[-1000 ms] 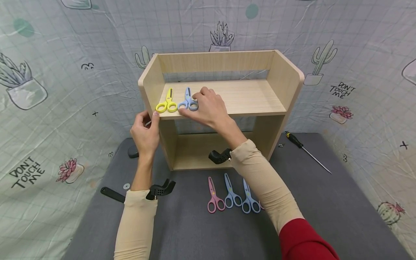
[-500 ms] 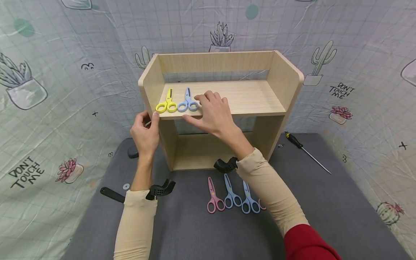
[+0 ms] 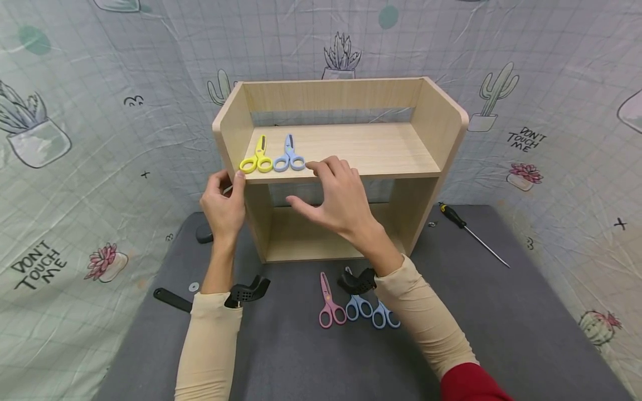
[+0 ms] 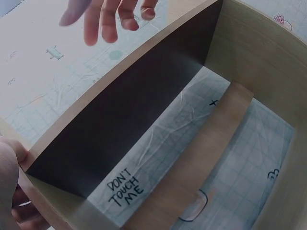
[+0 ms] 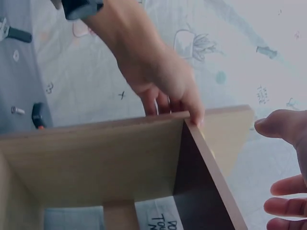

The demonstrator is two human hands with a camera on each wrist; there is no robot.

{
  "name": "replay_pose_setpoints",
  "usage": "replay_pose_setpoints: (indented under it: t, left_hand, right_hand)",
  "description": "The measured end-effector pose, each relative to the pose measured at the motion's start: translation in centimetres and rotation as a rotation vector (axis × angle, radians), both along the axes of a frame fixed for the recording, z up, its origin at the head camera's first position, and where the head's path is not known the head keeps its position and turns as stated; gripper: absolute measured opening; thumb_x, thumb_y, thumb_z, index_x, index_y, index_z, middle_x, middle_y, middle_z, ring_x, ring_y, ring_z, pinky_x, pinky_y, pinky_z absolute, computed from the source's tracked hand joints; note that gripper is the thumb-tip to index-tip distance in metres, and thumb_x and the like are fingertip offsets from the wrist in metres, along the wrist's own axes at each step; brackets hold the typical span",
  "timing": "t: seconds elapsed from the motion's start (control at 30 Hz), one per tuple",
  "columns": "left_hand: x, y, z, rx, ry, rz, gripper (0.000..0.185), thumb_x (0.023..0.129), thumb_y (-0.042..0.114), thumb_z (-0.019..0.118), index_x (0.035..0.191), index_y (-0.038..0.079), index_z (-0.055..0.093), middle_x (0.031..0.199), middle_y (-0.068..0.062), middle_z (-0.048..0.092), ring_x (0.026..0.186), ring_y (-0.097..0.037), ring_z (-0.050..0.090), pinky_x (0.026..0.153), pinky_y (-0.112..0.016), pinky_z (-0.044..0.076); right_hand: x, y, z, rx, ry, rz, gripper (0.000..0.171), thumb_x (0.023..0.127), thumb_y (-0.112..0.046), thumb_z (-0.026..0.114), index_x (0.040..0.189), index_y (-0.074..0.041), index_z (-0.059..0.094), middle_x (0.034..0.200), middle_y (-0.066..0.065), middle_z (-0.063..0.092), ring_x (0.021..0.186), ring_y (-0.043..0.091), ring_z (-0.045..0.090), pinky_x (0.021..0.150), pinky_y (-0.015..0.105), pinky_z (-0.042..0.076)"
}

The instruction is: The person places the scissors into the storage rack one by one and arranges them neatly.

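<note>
Right hand [image 3: 340, 200] has pulled back off the blue scissors [image 3: 289, 156] since a second ago, now hovering fingers spread and empty just in front of the wooden shelf [image 3: 351, 150] edge; nearer than the shelf, pink scissors [image 3: 328, 303] and two blue pairs lie on the grey mat [image 3: 501, 323]. Left hand [image 3: 224, 207] grips the shelf's front-left corner, thumb on the edge; blue scissors sit on its top board beside yellow scissors [image 3: 257, 157]. Risk: handles sit near the front lip, a knock could drop them.
</note>
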State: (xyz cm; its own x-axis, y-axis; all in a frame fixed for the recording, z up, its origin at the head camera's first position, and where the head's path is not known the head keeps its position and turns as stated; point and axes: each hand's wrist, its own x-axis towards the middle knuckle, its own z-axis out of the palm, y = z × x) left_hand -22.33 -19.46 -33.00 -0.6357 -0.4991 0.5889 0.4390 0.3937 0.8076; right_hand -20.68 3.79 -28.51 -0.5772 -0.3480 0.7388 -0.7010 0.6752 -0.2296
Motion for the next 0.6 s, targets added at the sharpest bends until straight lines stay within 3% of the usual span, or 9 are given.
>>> replay_pose_setpoints:
  t: [0.6]
  left_hand:
    - [0.0, 0.0, 0.1, -0.006, -0.017, -0.001, 0.038, 0.094, 0.027, 0.066, 0.117, -0.003, 0.068, 0.108, -0.022, 0.071, 0.102, -0.024, 0.072, 0.090, -0.035, 0.060]
  right_hand:
    - [4.3, 1.5, -3.9, -0.016, -0.019, 0.066, 0.066, 0.078, -0.048, 0.078, 0.125, -0.005, 0.064, 0.108, 0.009, 0.063, 0.099, 0.026, 0.057, 0.081, 0.039, 0.048]
